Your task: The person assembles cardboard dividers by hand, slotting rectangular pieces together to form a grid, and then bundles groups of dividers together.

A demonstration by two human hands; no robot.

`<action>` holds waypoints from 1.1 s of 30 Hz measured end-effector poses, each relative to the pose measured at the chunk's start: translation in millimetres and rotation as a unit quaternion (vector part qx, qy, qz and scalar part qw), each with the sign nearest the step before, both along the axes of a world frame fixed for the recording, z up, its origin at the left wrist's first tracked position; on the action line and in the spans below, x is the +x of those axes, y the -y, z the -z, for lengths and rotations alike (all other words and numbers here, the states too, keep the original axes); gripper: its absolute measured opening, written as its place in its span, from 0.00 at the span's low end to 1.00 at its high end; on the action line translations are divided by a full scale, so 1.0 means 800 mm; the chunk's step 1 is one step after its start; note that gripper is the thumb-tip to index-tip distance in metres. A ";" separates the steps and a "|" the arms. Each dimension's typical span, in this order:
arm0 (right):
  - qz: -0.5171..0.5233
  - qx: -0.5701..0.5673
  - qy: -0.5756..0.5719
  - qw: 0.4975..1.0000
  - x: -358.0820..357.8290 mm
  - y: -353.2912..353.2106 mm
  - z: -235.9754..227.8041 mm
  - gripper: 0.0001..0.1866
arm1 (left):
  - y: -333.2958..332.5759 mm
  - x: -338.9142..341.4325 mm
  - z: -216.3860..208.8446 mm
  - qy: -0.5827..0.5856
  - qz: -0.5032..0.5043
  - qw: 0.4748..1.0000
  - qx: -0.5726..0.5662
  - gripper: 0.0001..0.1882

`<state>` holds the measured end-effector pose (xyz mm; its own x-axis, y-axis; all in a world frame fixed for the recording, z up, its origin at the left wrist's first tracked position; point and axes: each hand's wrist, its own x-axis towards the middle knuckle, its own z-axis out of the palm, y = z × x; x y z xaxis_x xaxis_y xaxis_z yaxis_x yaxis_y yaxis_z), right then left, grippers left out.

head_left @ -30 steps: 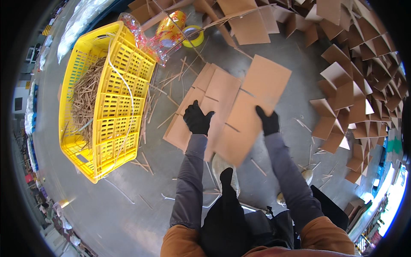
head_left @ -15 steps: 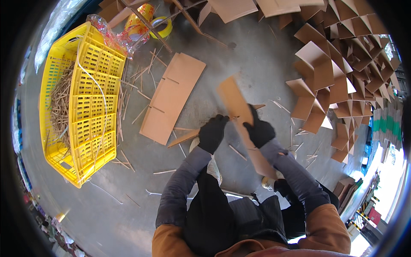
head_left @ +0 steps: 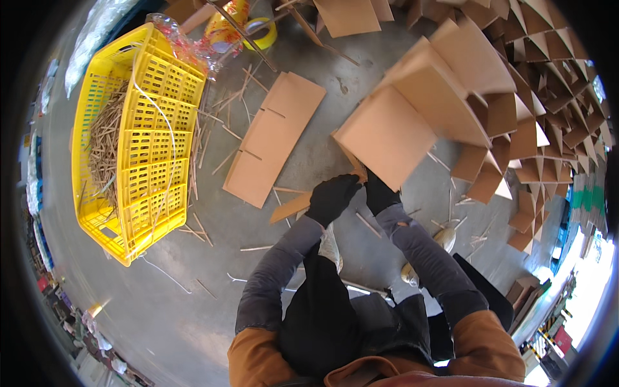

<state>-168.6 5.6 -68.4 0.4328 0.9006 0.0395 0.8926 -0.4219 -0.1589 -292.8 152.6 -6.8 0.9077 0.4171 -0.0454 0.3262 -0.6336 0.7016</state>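
Both my hands wear black gloves and meet in front of my knees. A slotted cardboard divider (head_left: 387,138), its panels crossing one another, stands spread just beyond them, slightly blurred. My left hand (head_left: 332,200) is closed on its near end, and a narrow cardboard panel (head_left: 290,209) sticks out to the left behind that hand. My right hand (head_left: 380,195) is closed at the divider's lower edge, its fingertips hidden behind the front panel. Left of the hands, flat slotted cardboard sheets (head_left: 274,140) lie in a small pile on the floor.
A yellow plastic crate (head_left: 158,151) full of thin cardboard strips (head_left: 108,138) stands at the left. Rolls of yellow tape (head_left: 260,33) are at the upper left. Many assembled cardboard dividers (head_left: 535,129) crowd the right. Loose strips are scattered over the grey floor (head_left: 187,316).
The panel in my right hand, seen narrow before, now appears as a spread divider with broad crossing panels toward the upper right. My hands have come closer together.
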 end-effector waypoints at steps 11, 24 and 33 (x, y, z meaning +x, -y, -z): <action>0.208 -0.139 -0.188 0.950 0.170 -0.145 -0.097 0.43 | -0.217 -0.066 0.096 -0.165 -0.248 0.897 0.326 0.50; 0.279 0.002 -0.154 0.948 -0.044 0.136 -0.201 0.19 | -0.167 -0.104 0.005 0.063 -0.254 0.924 0.278 0.15; 0.322 0.139 -0.220 0.910 -0.086 0.090 -0.253 0.21 | 0.045 -0.033 -0.041 0.025 0.060 0.989 0.133 0.09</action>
